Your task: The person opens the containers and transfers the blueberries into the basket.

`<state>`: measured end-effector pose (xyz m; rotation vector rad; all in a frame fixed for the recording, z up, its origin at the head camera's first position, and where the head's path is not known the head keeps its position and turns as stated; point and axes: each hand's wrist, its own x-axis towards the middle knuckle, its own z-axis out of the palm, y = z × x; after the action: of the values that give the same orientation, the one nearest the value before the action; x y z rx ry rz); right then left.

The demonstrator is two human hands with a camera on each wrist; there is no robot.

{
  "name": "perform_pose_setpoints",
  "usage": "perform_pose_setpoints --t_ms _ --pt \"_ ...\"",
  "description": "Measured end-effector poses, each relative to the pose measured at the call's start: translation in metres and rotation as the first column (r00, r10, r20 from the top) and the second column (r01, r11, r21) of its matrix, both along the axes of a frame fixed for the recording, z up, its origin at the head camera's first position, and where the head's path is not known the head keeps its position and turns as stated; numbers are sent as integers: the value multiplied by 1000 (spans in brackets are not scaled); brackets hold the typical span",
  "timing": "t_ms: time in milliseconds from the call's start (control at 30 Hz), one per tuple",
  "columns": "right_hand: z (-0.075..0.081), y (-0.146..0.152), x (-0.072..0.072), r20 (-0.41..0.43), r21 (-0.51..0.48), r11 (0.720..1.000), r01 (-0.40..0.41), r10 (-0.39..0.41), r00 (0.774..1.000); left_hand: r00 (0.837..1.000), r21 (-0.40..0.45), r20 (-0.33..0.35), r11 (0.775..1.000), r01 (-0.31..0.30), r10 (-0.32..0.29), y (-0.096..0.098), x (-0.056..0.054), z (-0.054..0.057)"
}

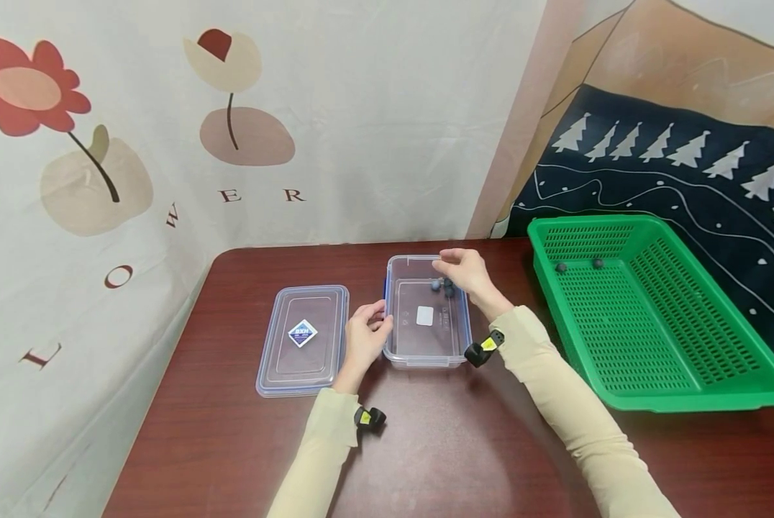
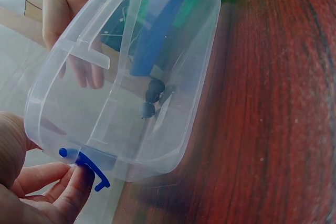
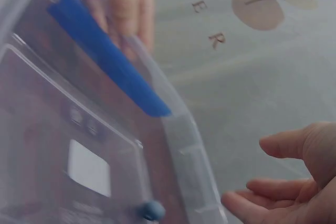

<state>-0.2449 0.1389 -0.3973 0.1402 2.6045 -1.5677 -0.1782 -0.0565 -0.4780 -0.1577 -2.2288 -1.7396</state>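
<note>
A clear plastic food container (image 1: 419, 344) with blue side latches stands without its lid on the table. Several small dark blueberries (image 1: 449, 291) lie inside, toward its far right. My left hand (image 1: 365, 337) grips the container's left side, its fingers at a blue latch (image 2: 92, 167) and its thumb at the rim. Over the far right corner is my right hand (image 1: 466, 270); thumb and fingers (image 3: 275, 188) are apart with nothing between them, the fingertips close to the rim. Two similar dark berries (image 1: 579, 266) sit in the green basket (image 1: 646, 345).
Left of the container lies its clear lid (image 1: 303, 374), bearing a blue and white sticker. The large green basket takes up the right side of the table (image 1: 426, 446). Behind the table hangs a cloth (image 1: 374, 122) printed with flowers, and a dark patterned cloth (image 1: 659, 173) is at right.
</note>
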Motion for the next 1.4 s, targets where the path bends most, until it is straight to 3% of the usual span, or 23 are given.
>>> perform_pose_setpoints --t_ms 567,800,1133,1400 --pt "-37 -33 20 99 100 994 -34 24 995 999 26 -28 1000 17 -16 -1 -1 -2" --pt "-45 -37 25 104 117 993 27 -39 994 1000 17 -22 1000 12 -12 -1 -1 -1" --pt "-49 -44 21 77 -21 990 141 -139 987 1000 -10 -23 1000 -7 7 -1 0 -1" --pt "-43 -41 33 104 -102 983 153 -143 984 1000 -12 -7 1000 -9 9 -1 0 0"
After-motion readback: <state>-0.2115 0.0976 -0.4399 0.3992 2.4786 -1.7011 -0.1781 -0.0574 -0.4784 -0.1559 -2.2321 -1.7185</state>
